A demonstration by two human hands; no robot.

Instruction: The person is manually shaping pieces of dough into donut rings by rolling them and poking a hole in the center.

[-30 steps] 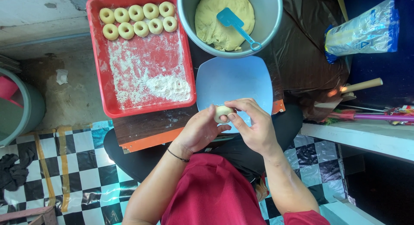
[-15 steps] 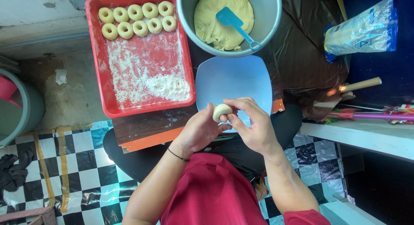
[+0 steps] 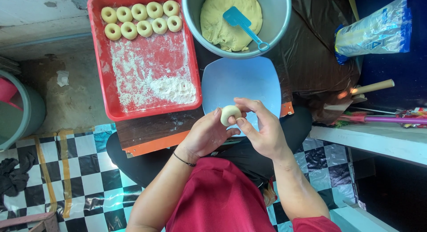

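- Dough piece [image 3: 230, 114]: pale, smooth, small rounded lump; looks roughly round, so no clear long axis; whether it has a hole cannot be told.
- Sits between both hands, above the near edge of the light blue plate [image 3: 240, 80].
- Left hand [image 3: 205, 136]: fingers curled, thumb and fingertips pinching the dough from the left.
- Right hand [image 3: 263, 127]: fingers bent over, pinching the dough from the right and top.
- Red tray [image 3: 106, 92], floured, holds nine dough rings [image 3: 140, 19] in two rows at the far end.
- Metal bowl [image 3: 281, 14] holds a dough mass with a blue spatula [image 3: 243, 24], handle pointing toward the right.
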